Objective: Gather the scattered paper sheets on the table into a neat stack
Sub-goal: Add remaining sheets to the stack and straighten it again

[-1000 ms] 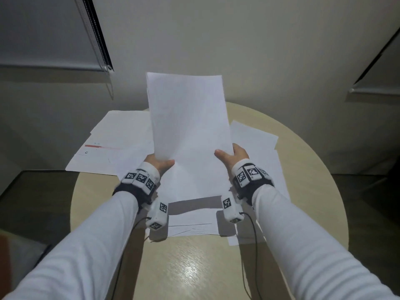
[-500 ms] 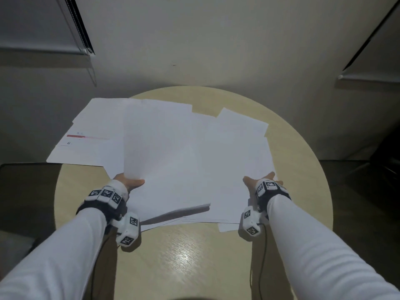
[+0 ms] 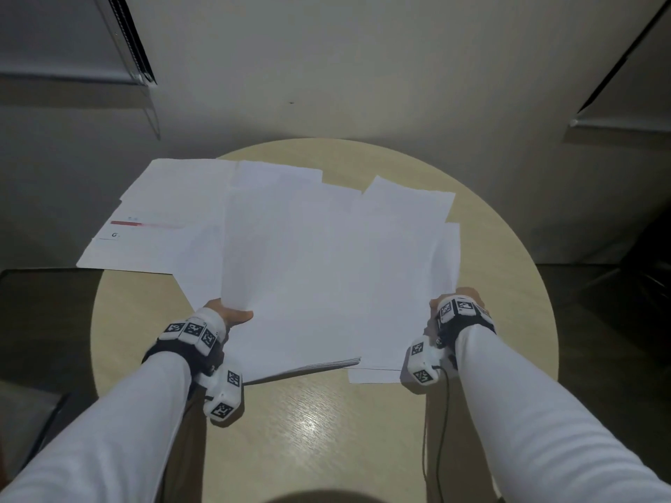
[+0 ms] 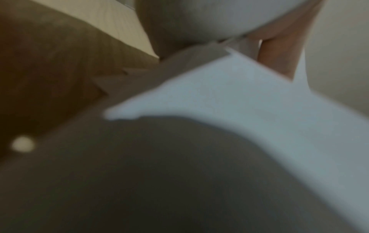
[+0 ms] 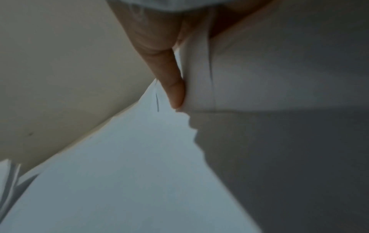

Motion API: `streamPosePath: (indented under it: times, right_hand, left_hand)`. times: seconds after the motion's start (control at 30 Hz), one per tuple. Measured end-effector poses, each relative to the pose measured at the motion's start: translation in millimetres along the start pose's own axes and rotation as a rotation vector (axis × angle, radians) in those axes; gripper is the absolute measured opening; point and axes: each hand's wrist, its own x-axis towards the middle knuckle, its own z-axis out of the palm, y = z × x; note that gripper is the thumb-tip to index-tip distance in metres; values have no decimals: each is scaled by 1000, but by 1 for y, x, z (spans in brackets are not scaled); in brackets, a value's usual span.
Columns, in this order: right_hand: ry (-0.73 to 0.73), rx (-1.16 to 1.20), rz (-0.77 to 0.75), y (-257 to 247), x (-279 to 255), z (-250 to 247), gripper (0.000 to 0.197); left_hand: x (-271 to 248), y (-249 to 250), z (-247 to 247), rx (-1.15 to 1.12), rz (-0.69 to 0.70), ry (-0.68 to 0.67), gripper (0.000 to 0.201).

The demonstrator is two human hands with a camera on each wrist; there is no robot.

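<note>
On the round beige table (image 3: 326,430) lie several white paper sheets. My left hand (image 3: 228,314) grips the near left edge of a gathered stack (image 3: 297,285), thumb on top; the stack lies low over the table's middle. The left wrist view is blurred and shows the paper (image 4: 239,102) close up. My right hand (image 3: 457,303) pinches the right edge of the loose sheets (image 3: 410,248) on the right; the right wrist view shows my thumb (image 5: 171,88) pressed on those sheets (image 5: 119,173). More sheets (image 3: 174,197) lie at the far left, one with a red bar (image 3: 145,241), hanging over the table's rim.
A grey wall stands just behind the table, with window blinds (image 3: 134,38) at the upper left. A dark glass surface (image 3: 43,321) adjoins the table's left side. A thin black cable (image 3: 444,412) hangs from my right wrist over the table's bare near part.
The stack, held upright in both hands a second ago, now lies low and flat. My right hand let go of it and moved right to the loose sheets' edge.
</note>
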Motion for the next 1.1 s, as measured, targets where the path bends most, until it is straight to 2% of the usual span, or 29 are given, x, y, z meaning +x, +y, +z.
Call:
streamPosePath:
  times: [0.03, 0.17, 0.27, 0.37, 0.5, 0.6, 0.67, 0.83, 1.0, 1.1]
  right_hand:
    - [19, 24, -50, -2, 0, -2, 39]
    - [165, 255, -9, -14, -11, -19, 25]
    - [232, 358, -104, -22, -21, -36, 24]
    - [283, 389, -163, -32, -23, -52, 25]
    - [432, 361, -270, -47, -33, -70, 22]
    - [534, 437, -348, -60, -46, -85, 18]
    - [605, 519, -398, -69, -55, -94, 19]
    - [745, 713, -536, -85, -76, -115, 27]
    - [774, 864, -598, -99, -89, -133, 47]
    - [742, 985, -581, -105, -88, -139, 46]
  left_hand:
    - [1, 0, 0, 1, 3, 1, 56]
    - [-1, 1, -1, 7, 6, 1, 56]
    - [-4, 2, -1, 47, 6, 2, 54]
    - [-5, 2, -3, 51, 22, -9, 54]
    - [-6, 2, -1, 107, 23, -13, 52]
    - [-8, 3, 2, 159, 12, -3, 44]
    - [-8, 4, 3, 161, 10, -1, 37]
    - [-6, 2, 3, 123, -3, -27, 47]
    - [0, -2, 0, 95, 5, -19, 51]
    - [-1, -2, 2, 39, -21, -40, 50]
